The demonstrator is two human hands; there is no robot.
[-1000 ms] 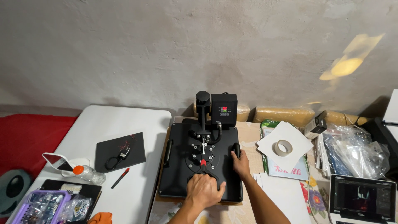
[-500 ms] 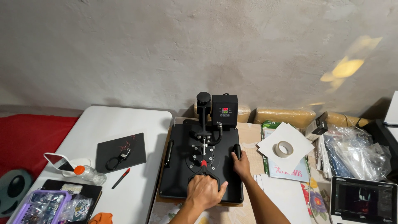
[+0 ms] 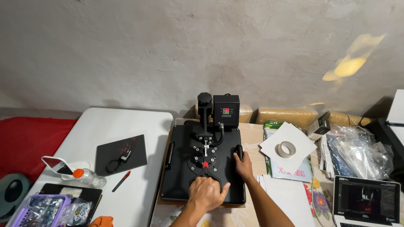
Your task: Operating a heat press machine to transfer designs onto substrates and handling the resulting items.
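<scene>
A black heat press (image 3: pixel 181 176) lies closed on the table in front of me, with a control box (image 3: pixel 226 110) and a round knob at its back. My left hand (image 3: pixel 206 194) is clasped over the press's front lever handle, pressing down on it. My right hand (image 3: pixel 243 164) grips the black side handle (image 3: pixel 239 150) on the press's right edge. A matching side handle (image 3: pixel 170 152) on the left is free.
White table at left holds a black mat (image 3: pixel 121 154) with a cable, a red pen (image 3: pixel 121 180), a plastic bottle (image 3: pixel 88 177), a purple box (image 3: pixel 40 211). At right: tape roll (image 3: pixel 287 148) on white paper, plastic bags (image 3: pixel 357 151), a laptop (image 3: pixel 365 201).
</scene>
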